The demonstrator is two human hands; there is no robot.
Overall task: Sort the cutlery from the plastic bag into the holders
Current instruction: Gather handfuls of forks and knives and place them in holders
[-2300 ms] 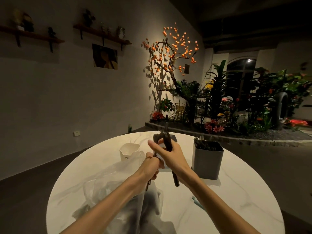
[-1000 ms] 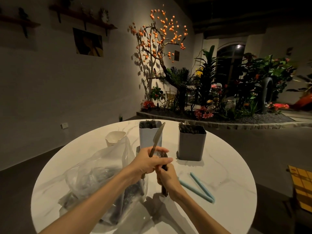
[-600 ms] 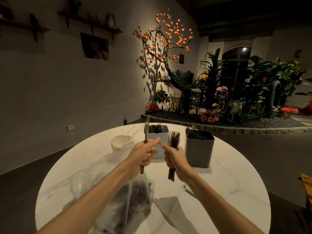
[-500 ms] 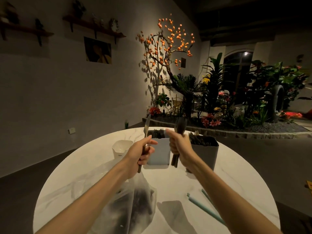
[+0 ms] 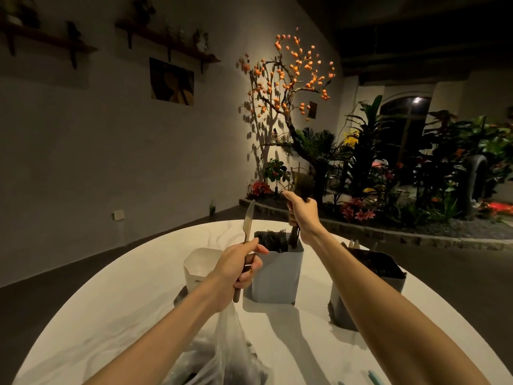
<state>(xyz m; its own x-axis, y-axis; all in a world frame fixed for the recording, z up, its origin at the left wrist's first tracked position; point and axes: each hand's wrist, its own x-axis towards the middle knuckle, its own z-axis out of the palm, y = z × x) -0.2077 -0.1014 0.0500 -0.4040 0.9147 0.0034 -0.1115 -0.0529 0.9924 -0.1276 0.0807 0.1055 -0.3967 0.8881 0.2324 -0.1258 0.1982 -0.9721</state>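
Left hand (image 5: pixel 236 269) grips a knife (image 5: pixel 246 240) upright by its handle, blade up, in front of the white cup (image 5: pixel 198 266). Right hand (image 5: pixel 301 215), held apart and higher, clamps a bundle of forks (image 5: pixel 301 190), their handle ends dipping into the middle holder (image 5: pixel 273 276), which already contains dark cutlery. A second, darker holder (image 5: pixel 366 290) stands to the right, partly hidden by the right forearm. The plastic bag (image 5: pixel 222 354), with dark cutlery inside, lies on the round table (image 5: pixel 111 315) below the left wrist.
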